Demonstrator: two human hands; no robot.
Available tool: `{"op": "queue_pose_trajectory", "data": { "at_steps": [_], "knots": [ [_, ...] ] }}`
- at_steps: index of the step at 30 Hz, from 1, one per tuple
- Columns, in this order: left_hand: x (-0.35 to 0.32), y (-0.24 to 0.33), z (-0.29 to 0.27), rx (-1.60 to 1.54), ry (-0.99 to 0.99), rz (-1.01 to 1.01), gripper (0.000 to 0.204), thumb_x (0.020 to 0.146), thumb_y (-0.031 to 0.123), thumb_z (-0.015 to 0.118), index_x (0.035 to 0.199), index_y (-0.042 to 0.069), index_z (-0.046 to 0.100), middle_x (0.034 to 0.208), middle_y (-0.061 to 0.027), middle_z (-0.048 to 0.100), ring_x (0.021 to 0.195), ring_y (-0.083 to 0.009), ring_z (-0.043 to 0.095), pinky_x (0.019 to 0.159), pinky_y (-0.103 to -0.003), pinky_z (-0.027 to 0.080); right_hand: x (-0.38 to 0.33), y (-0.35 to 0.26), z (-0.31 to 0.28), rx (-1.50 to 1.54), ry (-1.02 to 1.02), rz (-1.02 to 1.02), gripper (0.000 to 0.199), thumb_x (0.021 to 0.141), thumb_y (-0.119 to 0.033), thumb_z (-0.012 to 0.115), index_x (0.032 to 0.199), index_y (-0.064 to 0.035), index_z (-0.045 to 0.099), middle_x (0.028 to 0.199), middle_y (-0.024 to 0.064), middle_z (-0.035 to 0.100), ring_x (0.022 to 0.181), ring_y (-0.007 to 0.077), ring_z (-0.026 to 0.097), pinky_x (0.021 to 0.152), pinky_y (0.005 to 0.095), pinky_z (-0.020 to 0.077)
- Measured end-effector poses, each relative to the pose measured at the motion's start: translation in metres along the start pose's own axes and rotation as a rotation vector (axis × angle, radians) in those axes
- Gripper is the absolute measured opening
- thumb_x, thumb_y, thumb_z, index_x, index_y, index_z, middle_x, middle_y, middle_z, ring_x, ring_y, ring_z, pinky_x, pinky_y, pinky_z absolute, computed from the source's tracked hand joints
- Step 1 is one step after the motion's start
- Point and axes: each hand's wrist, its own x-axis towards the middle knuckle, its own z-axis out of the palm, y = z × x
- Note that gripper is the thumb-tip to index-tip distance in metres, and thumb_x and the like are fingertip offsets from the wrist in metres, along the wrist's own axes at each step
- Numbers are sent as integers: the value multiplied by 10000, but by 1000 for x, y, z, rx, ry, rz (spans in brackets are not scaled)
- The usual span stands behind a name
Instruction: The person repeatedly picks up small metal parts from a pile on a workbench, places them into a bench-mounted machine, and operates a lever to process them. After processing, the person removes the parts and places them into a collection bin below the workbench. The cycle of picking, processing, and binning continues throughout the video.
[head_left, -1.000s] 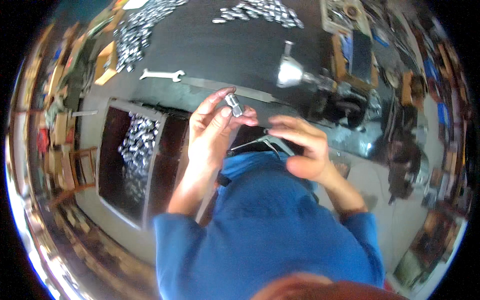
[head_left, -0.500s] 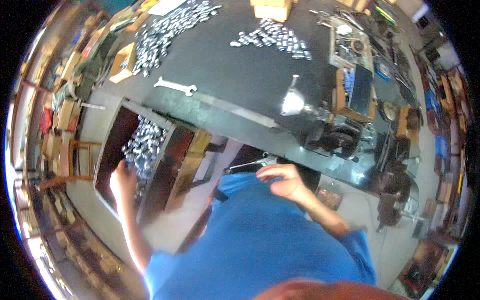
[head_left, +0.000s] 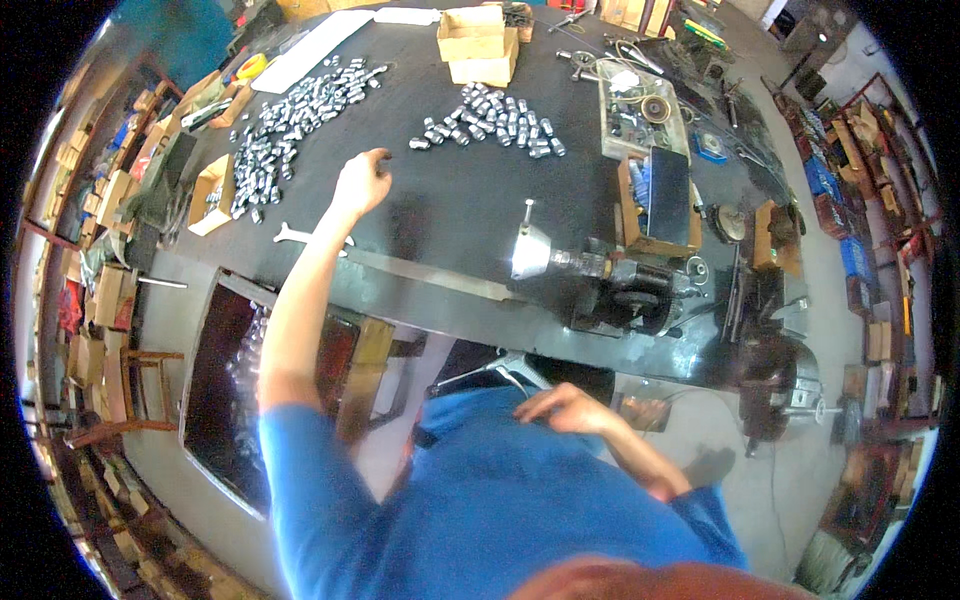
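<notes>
My left hand (head_left: 362, 184) reaches out over the dark bench top, fingers curled closed; whatever it may hold is hidden. To its right lies a loose group of short, shiny metal cylinders (head_left: 492, 118), apart from the hand. A bigger pile of similar metal cylinders (head_left: 300, 118) spreads out at its left. My left forearm passes over an open-end wrench (head_left: 312, 238), covering its middle. Close to my blue shirt, my right hand (head_left: 570, 408) has its fingers stretched out and bent, with nothing visible in them. A metal lever-like handle (head_left: 500, 368) is just beyond that hand.
A dark bin (head_left: 215, 400) holding more cylinders stands at lower left, partly behind my arm. On the bench, a machine with a shiny conical head (head_left: 530, 252) sits right of centre. Cardboard boxes (head_left: 475, 40) stand at the back; a parts tray (head_left: 640, 110) lies far right.
My left hand has moved from the bin up and right to above the bench. My right hand remains near my body, its fingers bent further down. The view has shifted.
</notes>
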Motion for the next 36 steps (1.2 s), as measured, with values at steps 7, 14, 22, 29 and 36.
{"op": "queue_pose_trajectory", "data": {
  "at_steps": [7, 14, 22, 29, 36],
  "knots": [
    [63, -10, 46, 190, -116, -118, 362, 721, 163, 561, 1083, 181, 572, 1016, -102, 604, 945, -278, 573, 822, -376, 450, -33, -18, 0, 48, 341, -13, 400, 644, -281, 627, 904, 22, 638, 983, 147, 609, 953, 231, 554, 856, 322, 415],
    [46, 5, 42, 287, -107, -66, 316, 759, 213, 591, 1053, 99, 573, 876, -132, 628, 825, -277, 608, 734, -376, 475, -37, -12, 8, 109, 455, 44, 392, 646, -217, 621, 938, 45, 618, 957, 133, 613, 909, 200, 570, 829, 296, 440],
    [-77, 103, 4, -1320, -156, -20, 224, 775, 35, 594, 978, -59, 573, 823, -142, 631, 718, -174, 615, 697, -271, 485, -43, -31, 8, 179, 458, 34, 514, 627, -331, 666, 956, 58, 602, 983, 126, 595, 951, 196, 540, 852, 295, 406],
    [-115, 135, -7, -1382, -335, -22, 221, 776, 51, 611, 952, -77, 575, 766, -121, 618, 641, -153, 589, 613, -257, 491, -63, -51, 13, 73, 570, 11, 350, 664, -151, 669, 928, 71, 607, 1000, 190, 587, 926, 255, 570, 816, 342, 458],
    [-115, 140, -16, -1399, -421, -35, 206, 787, 61, 598, 920, -94, 574, 762, -122, 609, 631, -151, 586, 604, -257, 491, -85, -76, 5, -64, 849, 57, 343, 616, -105, 535, 897, 77, 610, 961, 186, 604, 903, 247, 582, 804, 327, 468]
  ]
}}
